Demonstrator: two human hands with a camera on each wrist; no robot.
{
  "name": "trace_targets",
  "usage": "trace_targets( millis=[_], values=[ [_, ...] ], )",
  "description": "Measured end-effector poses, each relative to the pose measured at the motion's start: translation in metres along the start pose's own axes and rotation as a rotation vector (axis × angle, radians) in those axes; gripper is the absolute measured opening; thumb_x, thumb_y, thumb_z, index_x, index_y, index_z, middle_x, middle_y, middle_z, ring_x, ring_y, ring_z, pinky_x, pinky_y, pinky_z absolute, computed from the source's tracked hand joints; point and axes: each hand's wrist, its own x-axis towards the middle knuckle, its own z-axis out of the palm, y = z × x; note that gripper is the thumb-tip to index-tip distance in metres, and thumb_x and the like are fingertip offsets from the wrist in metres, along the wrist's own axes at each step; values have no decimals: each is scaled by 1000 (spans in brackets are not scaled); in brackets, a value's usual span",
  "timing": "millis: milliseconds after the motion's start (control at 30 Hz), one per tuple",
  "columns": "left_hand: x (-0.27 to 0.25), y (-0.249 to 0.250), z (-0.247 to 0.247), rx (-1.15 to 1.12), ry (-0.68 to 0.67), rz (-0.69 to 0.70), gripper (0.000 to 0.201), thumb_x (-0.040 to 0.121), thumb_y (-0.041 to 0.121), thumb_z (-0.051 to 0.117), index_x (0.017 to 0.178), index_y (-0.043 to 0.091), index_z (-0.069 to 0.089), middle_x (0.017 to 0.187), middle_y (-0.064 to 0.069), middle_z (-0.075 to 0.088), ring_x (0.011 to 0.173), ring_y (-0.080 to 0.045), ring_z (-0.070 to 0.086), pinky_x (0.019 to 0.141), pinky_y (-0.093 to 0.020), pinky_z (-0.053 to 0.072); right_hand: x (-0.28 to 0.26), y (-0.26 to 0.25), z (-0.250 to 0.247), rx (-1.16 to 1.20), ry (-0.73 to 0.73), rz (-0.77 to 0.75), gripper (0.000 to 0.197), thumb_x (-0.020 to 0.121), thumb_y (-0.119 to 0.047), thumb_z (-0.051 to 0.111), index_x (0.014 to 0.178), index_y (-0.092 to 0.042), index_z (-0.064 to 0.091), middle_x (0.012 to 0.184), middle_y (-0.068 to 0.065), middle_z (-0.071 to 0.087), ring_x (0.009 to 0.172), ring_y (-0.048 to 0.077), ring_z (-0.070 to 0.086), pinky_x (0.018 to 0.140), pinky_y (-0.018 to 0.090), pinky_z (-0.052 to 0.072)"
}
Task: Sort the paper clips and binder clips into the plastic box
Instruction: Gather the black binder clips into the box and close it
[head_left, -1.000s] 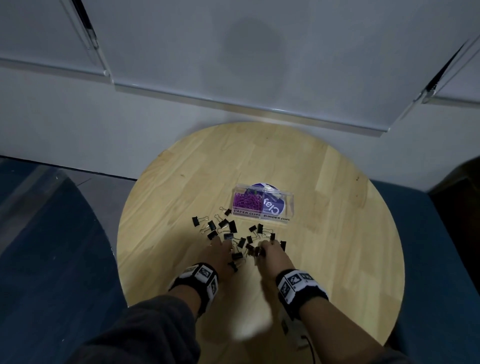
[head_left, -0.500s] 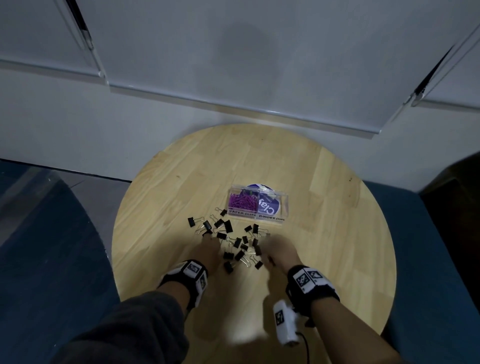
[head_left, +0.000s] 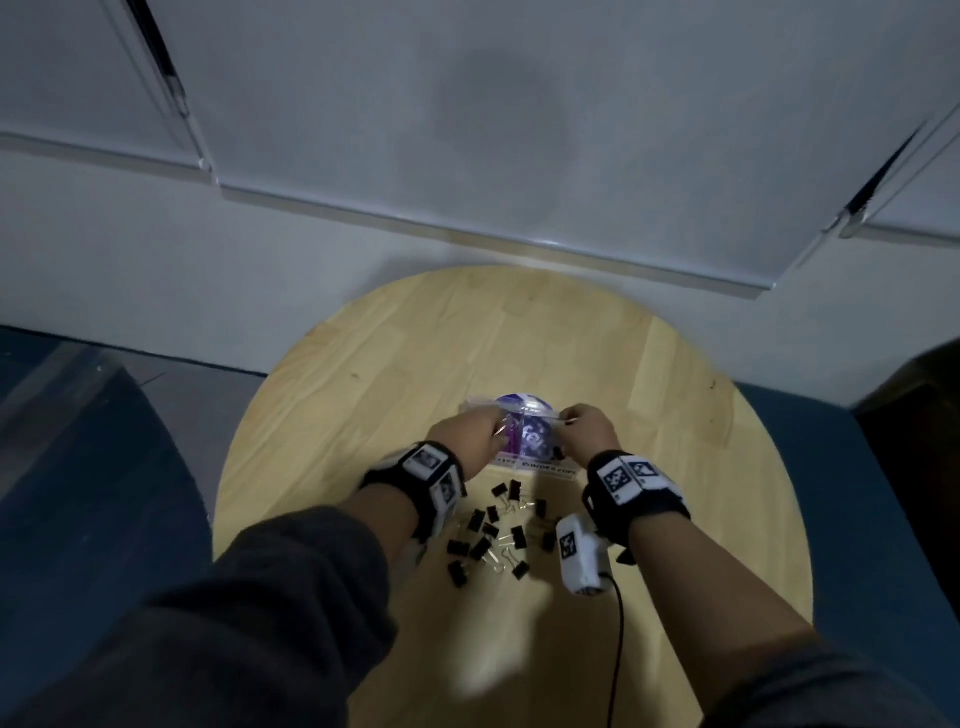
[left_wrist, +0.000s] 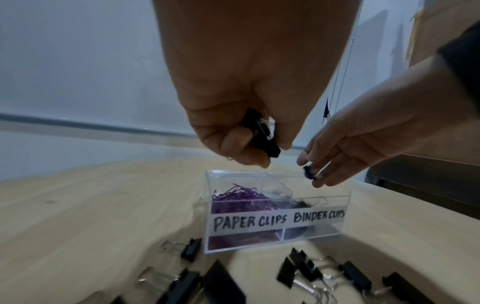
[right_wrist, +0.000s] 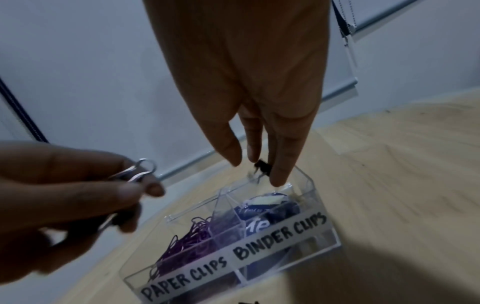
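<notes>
A clear plastic box (head_left: 535, 464) (left_wrist: 275, 224) (right_wrist: 262, 246) labelled PAPER CLIPS and BINDER CLIPS stands mid-table. Purple paper clips (left_wrist: 235, 195) (right_wrist: 187, 240) fill its left compartment. My left hand (head_left: 480, 434) (left_wrist: 259, 152) (right_wrist: 140, 191) hovers over the box and grips black binder clips (left_wrist: 262, 133) in curled fingers. My right hand (head_left: 584, 428) (left_wrist: 311, 174) (right_wrist: 257, 170) hangs over the right compartment and pinches one small black binder clip (right_wrist: 262, 166) at its fingertips. Several loose binder clips (head_left: 488, 535) (left_wrist: 301, 267) lie in front of the box.
The round wooden table (head_left: 363, 415) stands against a white wall with roller blinds (head_left: 467, 130). Blue flooring or seating (head_left: 883, 519) surrounds it. A white device with a black cable (head_left: 576, 556) hangs under my right wrist. Dark furniture (head_left: 924, 415) stands at the right.
Both hands lifted from the pile of binder clips and moved forward over the box, each carrying clips. The pile on the table is smaller.
</notes>
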Motion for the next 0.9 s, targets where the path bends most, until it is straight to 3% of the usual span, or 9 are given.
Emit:
trace_targets(
  millis=[100,200,267,367,500,600,667,800,900],
  values=[
    [16,14,5,-81,9,1,28,100,28,41,118,13,54,119,-8,62,103,-28,62,88,-38,50,-6,13,-4,58,84,-4,15,89,-9,51,89,-2,64,84,16,63,82,32,63,85,47,55],
    [34,27,13,-80,-36,24,27,98,26,45,120,14,54,123,-8,61,104,-29,63,90,-40,52,-19,34,-9,8,87,26,22,92,-18,49,78,-5,60,77,16,62,73,28,59,77,41,53],
    [44,34,16,-58,-74,56,33,95,25,50,127,15,52,130,-8,58,110,-30,61,92,-41,51,-29,48,-9,-34,47,65,22,92,-20,50,83,-3,61,82,17,64,78,29,60,77,38,51],
    [49,37,18,49,-72,96,41,93,30,52,132,18,50,137,-3,52,119,-28,57,95,-42,51,-43,63,-2,-118,-33,109,27,92,-21,52,106,0,60,111,20,61,98,32,60,88,37,48],
    [34,20,19,48,102,105,29,96,24,46,122,22,58,131,1,55,111,-23,60,90,-38,52,-59,71,13,-281,-221,128,68,78,-40,71,133,-15,40,134,10,36,122,31,47,100,42,43],
    [15,-11,22,-93,326,-27,28,95,16,44,119,17,58,124,-3,55,104,-21,58,78,-31,50,-69,68,25,-379,-280,61,70,68,-41,79,123,-22,40,125,7,36,115,28,46,95,42,47],
    [0,-39,27,-122,402,-176,35,91,11,46,125,14,55,130,-8,53,110,-24,54,83,-34,49,-75,66,34,-418,-298,32,71,67,-34,80,123,-21,38,125,7,34,114,29,44,94,43,49],
    [-27,-80,49,6,132,-461,52,91,26,51,141,18,38,147,-9,35,132,-32,37,103,-45,38,-79,59,47,-340,-276,12,66,75,-22,76,130,-17,40,130,10,30,116,33,45,99,42,47],
    [-37,-83,62,21,-34,-501,57,93,35,49,145,19,31,154,-8,22,139,-33,25,109,-48,32,-77,51,54,-306,-270,24,57,80,-15,72,128,-13,43,130,12,30,115,35,49,100,40,46]
  ],
)
